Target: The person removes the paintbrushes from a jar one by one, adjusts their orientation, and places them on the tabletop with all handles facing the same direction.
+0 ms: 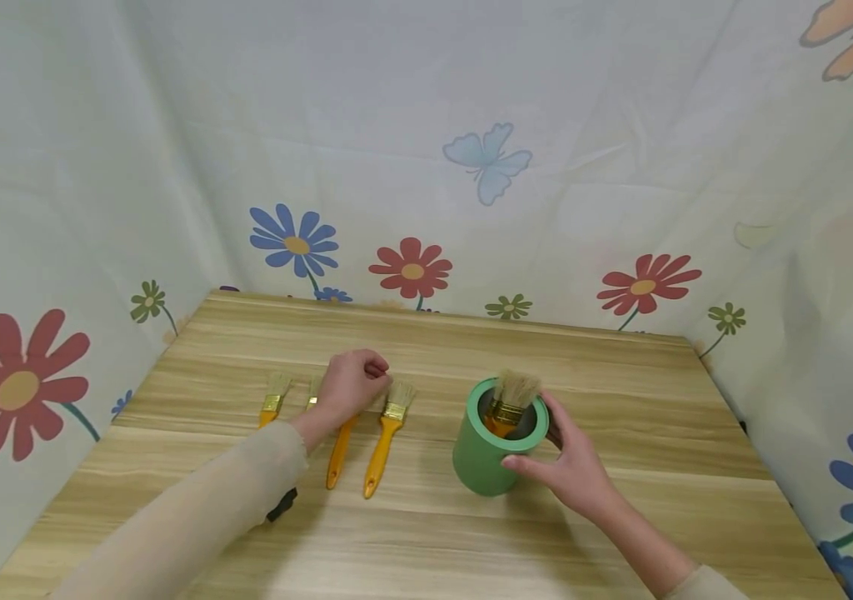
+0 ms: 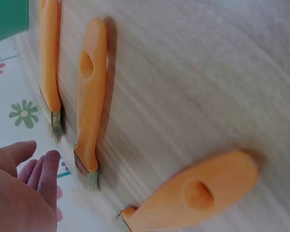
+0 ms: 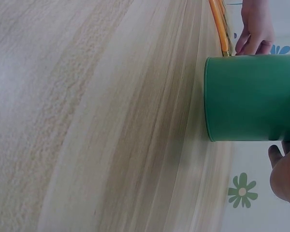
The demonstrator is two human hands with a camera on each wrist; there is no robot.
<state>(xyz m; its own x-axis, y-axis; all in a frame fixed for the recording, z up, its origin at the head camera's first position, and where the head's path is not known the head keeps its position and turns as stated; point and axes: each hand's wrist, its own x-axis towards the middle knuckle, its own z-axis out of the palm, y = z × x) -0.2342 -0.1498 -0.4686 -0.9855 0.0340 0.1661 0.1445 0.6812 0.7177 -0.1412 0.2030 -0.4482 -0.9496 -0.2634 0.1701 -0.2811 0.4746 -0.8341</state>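
Note:
My left hand (image 1: 351,385) hovers over a row of paintbrushes with yellow-orange handles, its fingers loosely bent and nothing between them. In the left wrist view, the thumb and fingers of that hand (image 2: 26,181) are apart, near the bristles of a brush (image 2: 89,106). The rightmost brush (image 1: 383,446) lies just right of the hand; another handle (image 1: 339,458) shows below it, its bristles hidden. With thumb and fingers around its right side, my right hand (image 1: 572,467) grips an upright green can (image 1: 481,462). Brush bristles (image 1: 514,390) stick up out of the can.
Farther left lies a brush (image 1: 271,407), its handle partly behind my left sleeve (image 1: 216,492). Bristles of another (image 1: 314,390) show beside the wrist. The wooden table (image 1: 584,542) ends at a flower-printed curtain (image 1: 366,150) at the back and sides.

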